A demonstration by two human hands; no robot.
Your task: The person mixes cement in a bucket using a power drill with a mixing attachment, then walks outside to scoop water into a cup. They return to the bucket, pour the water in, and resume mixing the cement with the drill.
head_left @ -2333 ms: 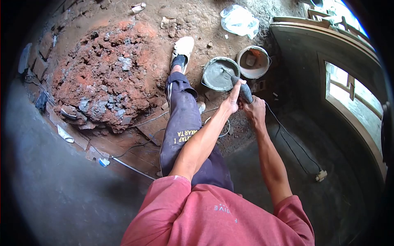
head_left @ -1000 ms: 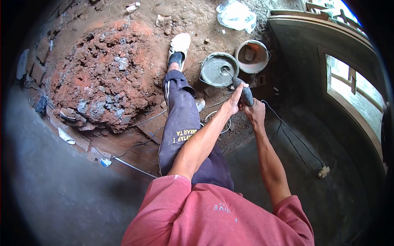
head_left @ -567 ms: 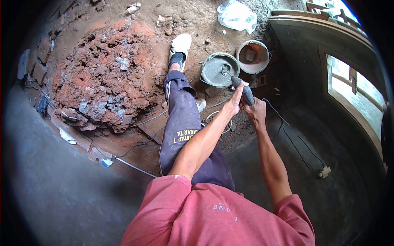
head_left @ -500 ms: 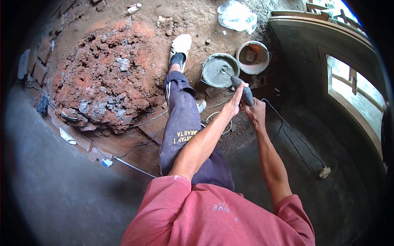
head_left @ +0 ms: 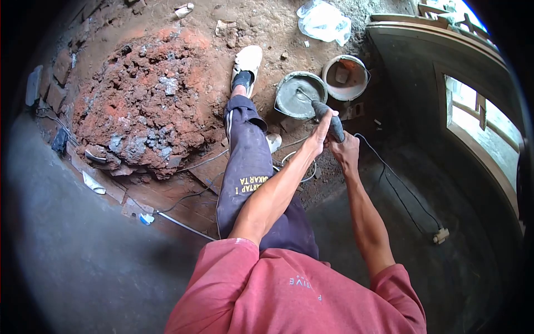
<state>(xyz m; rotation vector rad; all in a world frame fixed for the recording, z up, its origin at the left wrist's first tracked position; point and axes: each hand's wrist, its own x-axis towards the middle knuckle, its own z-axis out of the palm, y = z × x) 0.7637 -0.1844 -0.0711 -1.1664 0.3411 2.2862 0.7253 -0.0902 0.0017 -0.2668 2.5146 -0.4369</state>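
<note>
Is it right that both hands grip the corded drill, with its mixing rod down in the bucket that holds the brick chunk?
Not quite. In the head view both hands, left hand and right hand, grip the drill, but its rod goes into the bucket of grey mix, not the neighbouring bucket with the chunk.

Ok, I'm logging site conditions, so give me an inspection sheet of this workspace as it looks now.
Surface: bare dirt floor, dusty.
Job's things: power mixer, its shaft in a bucket of grey mix; second bucket beside it.
Clutter: rubble heap, plastic bag, scraps.
Hands: left hand and right hand both grip the mixer.
Cables: black cord runs to a plug; loose wires by the leg.
Surroundings: wooden window frame on the right.
</note>
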